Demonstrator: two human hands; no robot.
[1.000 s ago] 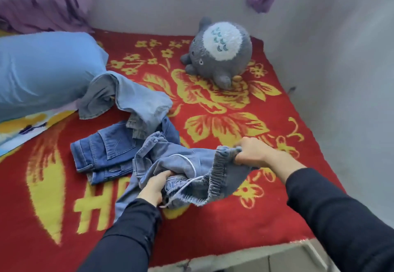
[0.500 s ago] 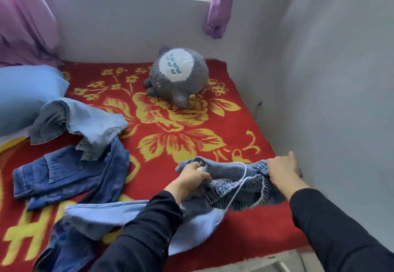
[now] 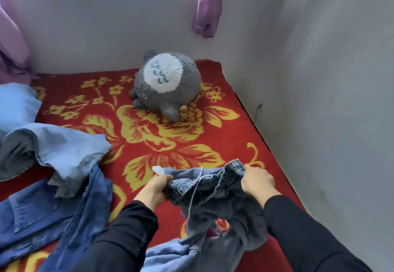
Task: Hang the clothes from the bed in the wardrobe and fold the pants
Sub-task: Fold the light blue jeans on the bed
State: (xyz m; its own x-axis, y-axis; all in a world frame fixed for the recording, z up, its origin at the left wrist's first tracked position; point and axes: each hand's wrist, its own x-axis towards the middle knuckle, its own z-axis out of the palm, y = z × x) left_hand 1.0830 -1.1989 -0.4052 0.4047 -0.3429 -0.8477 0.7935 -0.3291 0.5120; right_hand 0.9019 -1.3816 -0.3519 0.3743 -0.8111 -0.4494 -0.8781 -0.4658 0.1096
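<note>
Faded grey-blue denim pants with an elasticated waistband point(image 3: 226, 203) are held up over the near right corner of the red blanket with yellow flowers point(image 3: 170, 139), probably so that the legs can drop and be lined up for folding. One end of the waistband is pinched in the curled fingers of the left hand point(image 3: 155, 188), the other is gripped by the right hand point(image 3: 257, 181), so the garment is stretched between both hands and hangs below them. Its legs seem to be bunched at the near edge, though that part is poorly seen.
</note>
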